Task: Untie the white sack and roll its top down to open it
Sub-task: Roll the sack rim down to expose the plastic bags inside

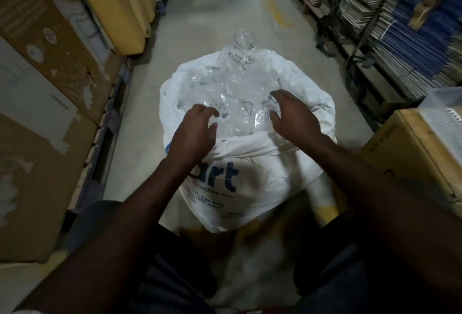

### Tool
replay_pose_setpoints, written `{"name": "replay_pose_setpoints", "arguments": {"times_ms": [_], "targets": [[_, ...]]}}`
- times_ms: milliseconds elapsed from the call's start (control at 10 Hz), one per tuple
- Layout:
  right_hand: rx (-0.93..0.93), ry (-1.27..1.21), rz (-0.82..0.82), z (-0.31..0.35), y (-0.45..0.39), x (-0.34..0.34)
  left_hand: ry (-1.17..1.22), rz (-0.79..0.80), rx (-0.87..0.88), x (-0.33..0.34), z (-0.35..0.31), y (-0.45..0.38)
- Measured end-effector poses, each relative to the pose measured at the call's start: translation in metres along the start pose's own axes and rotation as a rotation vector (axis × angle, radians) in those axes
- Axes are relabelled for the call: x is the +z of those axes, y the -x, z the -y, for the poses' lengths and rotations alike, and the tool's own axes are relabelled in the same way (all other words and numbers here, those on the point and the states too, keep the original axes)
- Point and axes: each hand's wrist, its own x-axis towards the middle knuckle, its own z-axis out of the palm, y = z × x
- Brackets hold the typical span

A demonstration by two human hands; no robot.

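The white sack (pixel 262 178) with blue lettering stands on the floor in front of me, its mouth wide and its top rolled down into a thick rim. Crumpled clear plastic bags (pixel 235 88) fill it and stick up at the far side. My left hand (pixel 193 130) hovers over the near left rim, fingers curled and apart, holding nothing. Over the near right rim, my right hand (pixel 293 116) is spread above the plastic, also holding nothing.
Tall cardboard boxes (pixel 45 68) line the left side of the aisle. Stacks of flattened cartons on shelving (pixel 390 38) stand on the right, with a yellowish box (pixel 410 148) close by. Concrete floor (pixel 220 21) runs ahead past the sack.
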Motion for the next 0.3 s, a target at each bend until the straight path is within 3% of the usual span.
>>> {"name": "replay_pose_setpoints", "arguments": {"times_ms": [300], "targets": [[0.03, -0.075, -0.019, 0.047, -0.127, -0.01, -0.068, -0.142, 0.135, -0.012, -0.003, -0.134]]}}
